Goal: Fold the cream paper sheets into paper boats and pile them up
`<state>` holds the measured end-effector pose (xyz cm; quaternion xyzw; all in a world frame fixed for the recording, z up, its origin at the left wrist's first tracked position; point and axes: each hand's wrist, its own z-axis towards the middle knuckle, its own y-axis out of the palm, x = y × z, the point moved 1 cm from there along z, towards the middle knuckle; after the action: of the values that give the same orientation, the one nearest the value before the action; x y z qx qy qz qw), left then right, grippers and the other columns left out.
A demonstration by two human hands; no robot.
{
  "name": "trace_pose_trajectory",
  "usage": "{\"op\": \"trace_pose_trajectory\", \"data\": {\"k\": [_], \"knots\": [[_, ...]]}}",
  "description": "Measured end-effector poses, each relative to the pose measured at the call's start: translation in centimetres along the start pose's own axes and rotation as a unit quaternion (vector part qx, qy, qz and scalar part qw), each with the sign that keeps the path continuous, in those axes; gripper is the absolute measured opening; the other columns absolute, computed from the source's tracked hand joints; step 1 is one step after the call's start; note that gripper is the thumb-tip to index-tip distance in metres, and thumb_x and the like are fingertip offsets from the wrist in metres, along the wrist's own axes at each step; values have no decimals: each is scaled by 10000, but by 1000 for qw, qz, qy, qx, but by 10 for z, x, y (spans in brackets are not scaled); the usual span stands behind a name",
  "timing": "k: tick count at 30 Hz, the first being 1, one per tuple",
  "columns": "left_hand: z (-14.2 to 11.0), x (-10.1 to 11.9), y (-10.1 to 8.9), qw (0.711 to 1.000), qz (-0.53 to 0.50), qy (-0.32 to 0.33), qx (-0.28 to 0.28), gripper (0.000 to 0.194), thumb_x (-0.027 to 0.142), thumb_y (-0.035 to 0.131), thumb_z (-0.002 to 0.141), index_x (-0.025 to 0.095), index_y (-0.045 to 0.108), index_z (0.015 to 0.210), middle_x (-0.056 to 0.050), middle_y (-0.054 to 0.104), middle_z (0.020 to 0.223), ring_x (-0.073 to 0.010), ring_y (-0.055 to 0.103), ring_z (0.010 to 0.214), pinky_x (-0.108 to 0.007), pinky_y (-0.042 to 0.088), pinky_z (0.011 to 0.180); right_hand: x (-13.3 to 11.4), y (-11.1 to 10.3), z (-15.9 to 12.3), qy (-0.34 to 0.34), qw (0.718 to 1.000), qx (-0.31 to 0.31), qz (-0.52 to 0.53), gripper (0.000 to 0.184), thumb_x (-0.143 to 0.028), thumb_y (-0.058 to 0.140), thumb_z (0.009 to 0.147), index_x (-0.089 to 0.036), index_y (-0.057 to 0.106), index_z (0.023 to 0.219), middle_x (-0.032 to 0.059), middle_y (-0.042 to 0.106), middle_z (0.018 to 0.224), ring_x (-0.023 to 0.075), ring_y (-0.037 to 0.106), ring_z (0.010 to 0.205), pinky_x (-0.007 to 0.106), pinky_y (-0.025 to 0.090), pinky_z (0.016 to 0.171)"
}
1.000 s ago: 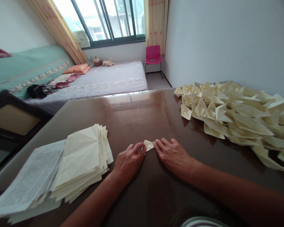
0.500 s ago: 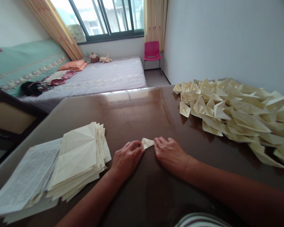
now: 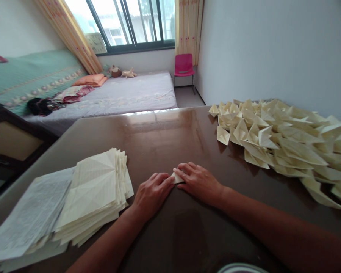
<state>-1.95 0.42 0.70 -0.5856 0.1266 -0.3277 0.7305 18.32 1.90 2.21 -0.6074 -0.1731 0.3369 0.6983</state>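
A small folded piece of cream paper (image 3: 177,178) lies on the brown table, mostly covered by my fingers. My left hand (image 3: 155,191) grips its left end, fingertips pressed together on it. From the right, my right hand (image 3: 200,180) reaches over the paper, its fingers resting flat on top and the thumb near the lower edge. To the left of my left hand sits a stack of creased cream paper sheets (image 3: 95,182). A large heap of folded paper boats (image 3: 284,140) covers the right side of the table.
Printed white sheets (image 3: 31,212) lie partly under the cream stack. The glossy brown table (image 3: 159,140) ends at a far edge before a bed (image 3: 142,89). A pink chair (image 3: 184,65) stands by the window, and a white wall (image 3: 272,49) borders the right side.
My right hand has moved left over the folded paper, covering more of it. My left hand stays at the paper's left end. The view has tilted up slightly.
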Motion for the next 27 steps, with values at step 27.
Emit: {"op": "trace_pose_trajectory", "data": {"k": [27], "knots": [[5,17,-7,925,-359,-121,25,307,244,511,921,256,554,1224,-50,522,1171,-78,644,769,-221,533,758,1,5,0,114,900,24,419,307,-380,661,804,-172,556,1005,7,558,881,94,519,665,214,429,585]]}}
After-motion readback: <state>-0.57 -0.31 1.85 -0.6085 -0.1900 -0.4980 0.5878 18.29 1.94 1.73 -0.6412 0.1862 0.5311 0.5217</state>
